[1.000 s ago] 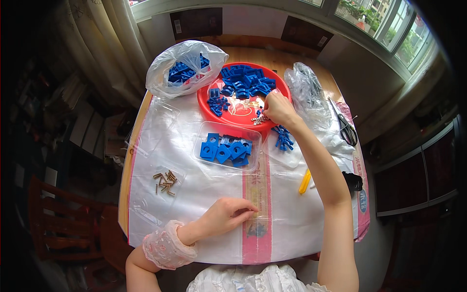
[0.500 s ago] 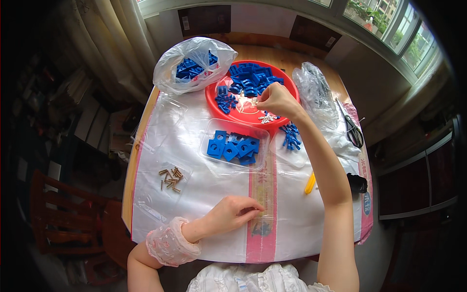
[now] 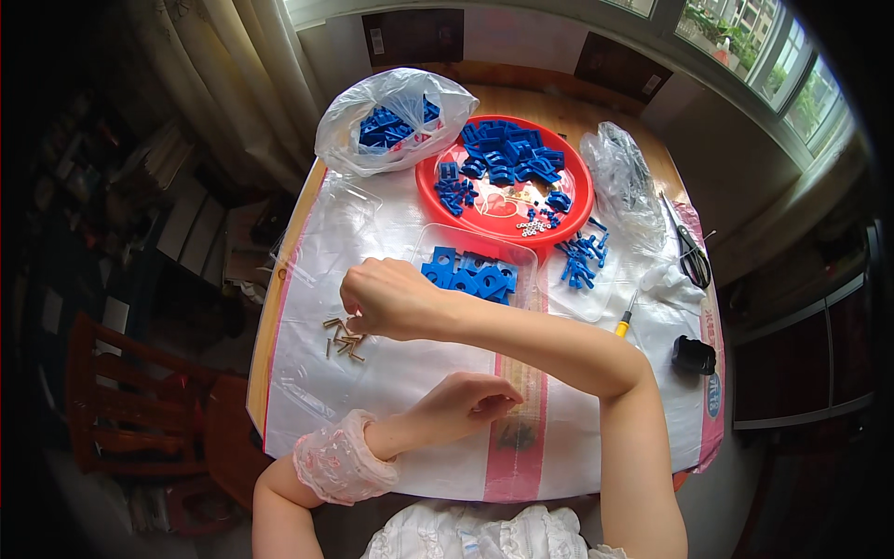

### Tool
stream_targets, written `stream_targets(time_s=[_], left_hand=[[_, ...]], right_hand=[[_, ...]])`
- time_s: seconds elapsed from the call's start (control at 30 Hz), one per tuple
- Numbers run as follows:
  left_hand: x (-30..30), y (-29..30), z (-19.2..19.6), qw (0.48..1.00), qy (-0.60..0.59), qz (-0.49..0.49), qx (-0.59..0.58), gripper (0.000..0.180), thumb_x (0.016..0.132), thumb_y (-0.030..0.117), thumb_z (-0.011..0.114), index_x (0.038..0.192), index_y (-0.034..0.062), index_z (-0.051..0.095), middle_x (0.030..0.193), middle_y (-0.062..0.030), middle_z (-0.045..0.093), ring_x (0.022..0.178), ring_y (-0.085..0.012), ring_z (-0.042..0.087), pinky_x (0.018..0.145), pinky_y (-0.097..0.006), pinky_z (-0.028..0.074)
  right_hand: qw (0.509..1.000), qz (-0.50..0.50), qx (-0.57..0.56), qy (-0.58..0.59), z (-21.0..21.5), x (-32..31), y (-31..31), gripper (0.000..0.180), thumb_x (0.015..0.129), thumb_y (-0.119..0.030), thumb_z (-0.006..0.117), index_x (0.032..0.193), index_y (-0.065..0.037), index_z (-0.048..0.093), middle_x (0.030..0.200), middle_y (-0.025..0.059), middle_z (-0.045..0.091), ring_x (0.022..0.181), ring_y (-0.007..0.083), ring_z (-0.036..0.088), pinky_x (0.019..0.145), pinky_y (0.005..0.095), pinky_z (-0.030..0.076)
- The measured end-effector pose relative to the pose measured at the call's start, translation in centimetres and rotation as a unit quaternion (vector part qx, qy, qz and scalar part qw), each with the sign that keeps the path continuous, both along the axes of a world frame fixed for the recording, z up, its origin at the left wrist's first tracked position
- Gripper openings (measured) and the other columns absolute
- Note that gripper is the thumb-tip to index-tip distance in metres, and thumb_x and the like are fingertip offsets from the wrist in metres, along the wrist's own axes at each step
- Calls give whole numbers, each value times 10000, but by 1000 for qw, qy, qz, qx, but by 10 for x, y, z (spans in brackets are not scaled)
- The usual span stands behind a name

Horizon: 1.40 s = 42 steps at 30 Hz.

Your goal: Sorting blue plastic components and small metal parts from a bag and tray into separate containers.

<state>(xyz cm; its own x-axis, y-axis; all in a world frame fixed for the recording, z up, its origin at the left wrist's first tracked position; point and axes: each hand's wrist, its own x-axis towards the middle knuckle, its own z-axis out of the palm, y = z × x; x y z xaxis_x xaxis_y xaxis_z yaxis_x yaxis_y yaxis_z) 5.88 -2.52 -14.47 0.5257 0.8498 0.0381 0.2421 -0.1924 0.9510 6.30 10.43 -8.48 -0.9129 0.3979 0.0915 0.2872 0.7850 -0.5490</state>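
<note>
My right hand (image 3: pixel 386 298) reaches across to the left, its fingers bent down at the edge of a small pile of brass-coloured screws (image 3: pixel 346 341). Its fingertips are closed, and whatever is between them is hidden. Lower down, my left hand (image 3: pixel 466 408) hovers over the table's front part with fingers curled in and closed. I cannot make out what it holds, if anything. Beyond my right forearm, a clear plastic box (image 3: pixel 527 270) contains blue square pieces with round holes (image 3: pixel 470 278), partly covered by my hand and wrist.
A red tray (image 3: pixel 433 200) bears blue plastic parts and small white nuts. Left of it stands a plastic bag (image 3: pixel 335 140) of blue parts. At right are blue sticks (image 3: pixel 582 259), a yellow-handled screwdriver (image 3: pixel 623 323), scissors (image 3: pixel 694 261), a black object (image 3: pixel 694 356) and a crumpled bag (image 3: pixel 619 177).
My right hand has moved from above the red tray to the screws at the left. My left hand stays near its place, fingers still curled. The view has shifted slightly.
</note>
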Motion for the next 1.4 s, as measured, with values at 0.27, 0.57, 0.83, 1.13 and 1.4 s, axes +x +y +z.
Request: stream_targets(time_s=[0.27,0.57,0.83,1.13,1.4], left_hand=[[0,-1,-10,998,-19,14,66,150,928,61,679,1059,17,736,949,-151,751,828,-283,732,733,-359,558],[0,-1,-11,997,-24,7,75,144,923,72,686,1049,13,727,966,-156,744,865,-312,722,752,-380,556],[-2,-1,-8,998,-17,8,62,115,927,84,670,1023,28,701,952,-154,732,876,-342,705,766,-416,555],[1,-5,-13,990,-42,37,127,155,905,49,700,1056,23,718,947,-141,721,843,-325,695,738,-392,549],[-25,-33,100,958,42,158,237,220,806,-25,779,1009,58,755,847,-99,710,757,-253,685,657,-346,552]], right_hand=[[994,-101,-18,31,3,15,82,147,776,-150,704,847,-49,784,833,194,744,804,367,729,736,448,575],[964,-166,100,181,4,-8,186,146,798,-84,670,820,23,766,844,230,729,848,383,723,821,451,564],[975,-161,145,49,-23,-73,209,296,871,-77,581,1146,-40,682,1130,200,721,1080,385,682,917,498,536],[966,-146,204,56,-11,-64,203,292,894,-111,645,1170,-27,693,1174,174,685,1162,350,637,989,462,502],[833,-290,397,252,25,-32,245,653,725,-271,828,1284,-66,559,1332,166,509,1333,360,446,1021,474,424]])
